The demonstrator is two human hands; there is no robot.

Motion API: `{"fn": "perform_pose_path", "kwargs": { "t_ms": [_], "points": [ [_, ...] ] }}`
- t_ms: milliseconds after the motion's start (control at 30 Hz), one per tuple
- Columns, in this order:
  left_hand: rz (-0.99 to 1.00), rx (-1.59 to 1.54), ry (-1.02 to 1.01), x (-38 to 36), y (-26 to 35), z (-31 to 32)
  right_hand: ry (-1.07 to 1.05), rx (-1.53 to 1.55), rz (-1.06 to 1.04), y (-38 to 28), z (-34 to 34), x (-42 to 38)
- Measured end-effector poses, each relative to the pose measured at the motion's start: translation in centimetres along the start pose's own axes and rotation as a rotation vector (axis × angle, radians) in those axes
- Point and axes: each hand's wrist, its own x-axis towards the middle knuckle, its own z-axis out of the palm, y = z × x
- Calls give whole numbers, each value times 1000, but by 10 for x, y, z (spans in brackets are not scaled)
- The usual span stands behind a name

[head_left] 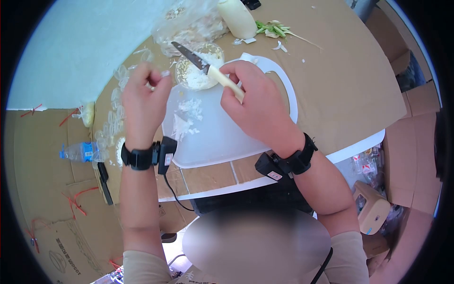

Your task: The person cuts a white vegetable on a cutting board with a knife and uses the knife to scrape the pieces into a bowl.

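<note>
My right hand (pixel 257 94) is wrapped round the cream handle of a kitchen knife (pixel 196 59), its blade pointing up and left over a clear bowl (pixel 199 86). Chopped white bits fill the bowl. To the bowl's left, my left hand (pixel 145 97) is closed with its fingers curled in; something small and whitish shows at the fingertips, too small to name. Below the hands lies a white cutting board (pixel 217 135) with a handle loop on its right side. Small chopped white pieces (pixel 189 113) lie on the board's left part.
A peeled white radish (pixel 238 19) lies at the back beside green leafy trimmings (pixel 274 29). Behind the bowl is a clear plastic bag (pixel 189 28) with pale contents. Clear plastic cups (pixel 116 102) line the left edge, near a water bottle (pixel 80 152) and a black-handled object (pixel 104 182).
</note>
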Motion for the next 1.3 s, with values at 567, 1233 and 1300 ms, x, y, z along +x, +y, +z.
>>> {"fn": "perform_pose_path", "kwargs": {
  "t_ms": [567,1233,1300],
  "points": [
    [285,26,-87,-6,9,24,-124,154,236,4,-1,4],
    [158,-124,-33,-13,-2,38,-118,138,218,4,-3,7],
    [178,-97,-33,-11,-1,35,-130,148,225,4,-1,6]
  ]
}}
